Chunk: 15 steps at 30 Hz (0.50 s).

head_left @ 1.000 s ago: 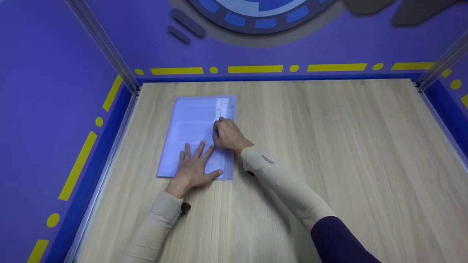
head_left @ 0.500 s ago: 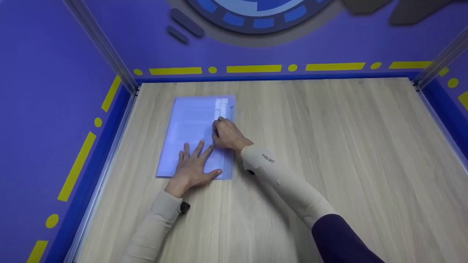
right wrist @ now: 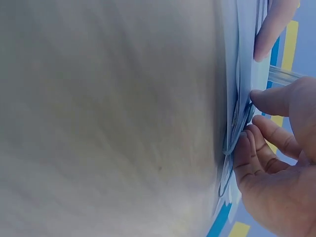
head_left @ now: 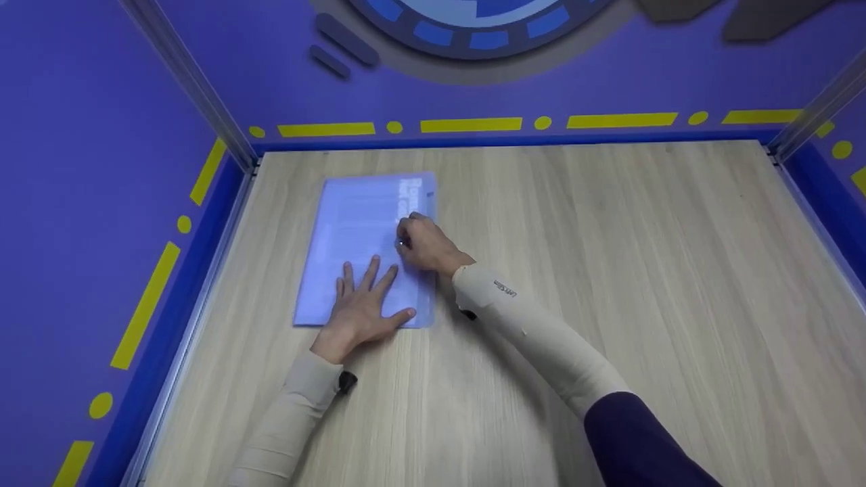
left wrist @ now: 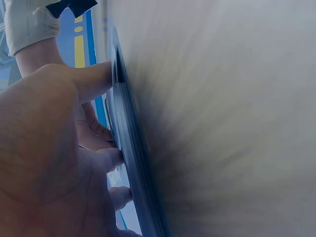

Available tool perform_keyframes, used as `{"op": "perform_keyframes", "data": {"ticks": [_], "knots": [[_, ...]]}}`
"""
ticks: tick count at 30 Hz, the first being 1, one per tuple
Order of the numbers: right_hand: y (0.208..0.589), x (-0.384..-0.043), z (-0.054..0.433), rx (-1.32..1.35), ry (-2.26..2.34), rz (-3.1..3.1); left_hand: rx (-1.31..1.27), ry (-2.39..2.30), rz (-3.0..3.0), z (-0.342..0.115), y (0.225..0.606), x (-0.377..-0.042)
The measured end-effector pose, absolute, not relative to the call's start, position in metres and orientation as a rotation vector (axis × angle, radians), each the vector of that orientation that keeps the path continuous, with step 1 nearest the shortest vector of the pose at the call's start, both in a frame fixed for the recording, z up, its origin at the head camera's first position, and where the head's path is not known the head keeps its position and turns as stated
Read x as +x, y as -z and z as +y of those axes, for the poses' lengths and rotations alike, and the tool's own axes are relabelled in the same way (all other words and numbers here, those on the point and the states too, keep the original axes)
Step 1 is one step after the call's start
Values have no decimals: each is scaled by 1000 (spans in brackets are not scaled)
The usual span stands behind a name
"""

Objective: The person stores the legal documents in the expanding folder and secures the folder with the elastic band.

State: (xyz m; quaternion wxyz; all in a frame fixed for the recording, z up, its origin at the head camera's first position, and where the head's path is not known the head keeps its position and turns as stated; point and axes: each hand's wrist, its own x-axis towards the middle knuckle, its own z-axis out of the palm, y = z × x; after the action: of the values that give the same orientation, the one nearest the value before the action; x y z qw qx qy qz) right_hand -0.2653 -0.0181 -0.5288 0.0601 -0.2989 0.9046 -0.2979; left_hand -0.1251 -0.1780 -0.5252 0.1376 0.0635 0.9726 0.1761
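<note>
A translucent blue plastic document folder [head_left: 352, 210] lies flat on the wooden table, with white lettering near its right edge. My left hand [head_left: 362, 311] rests spread on the folder's near part, thumb by the near right corner. In the left wrist view, the left hand's fingertips [left wrist: 121, 197] touch the folder's top. My right hand [head_left: 427, 245] pinches the flap along the right side of the folder. A small shiny spot shows by its fingertips; its kind is unclear. In the right wrist view, the thumb and fingers [right wrist: 244, 153] meet at the layered folder edge [right wrist: 239, 103].
The light wood table [head_left: 609, 270] extends to the right of the folder. A blue back wall [head_left: 473, 101] with yellow marks closes off the far side, and a blue side wall [head_left: 81, 237] stands at the left.
My right hand has shifted and turned slightly at the folder's right side, and the shiny spot shows more clearly. The left hand stays spread in place on the folder.
</note>
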Motion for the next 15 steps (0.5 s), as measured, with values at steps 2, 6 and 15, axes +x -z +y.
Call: {"op": "perform_keyframes", "data": {"ticks": [2, 6, 15], "knots": [[528, -266, -15, -902, 912, 2737, 175, -505, 2813, -175, 526, -126], [524, -266, -6, -892, 927, 2740, 165, -491, 2810, -172, 527, -128], [501, -268, 28, -929, 918, 2784, 144, -416, 2772, -181, 509, -136]]}}
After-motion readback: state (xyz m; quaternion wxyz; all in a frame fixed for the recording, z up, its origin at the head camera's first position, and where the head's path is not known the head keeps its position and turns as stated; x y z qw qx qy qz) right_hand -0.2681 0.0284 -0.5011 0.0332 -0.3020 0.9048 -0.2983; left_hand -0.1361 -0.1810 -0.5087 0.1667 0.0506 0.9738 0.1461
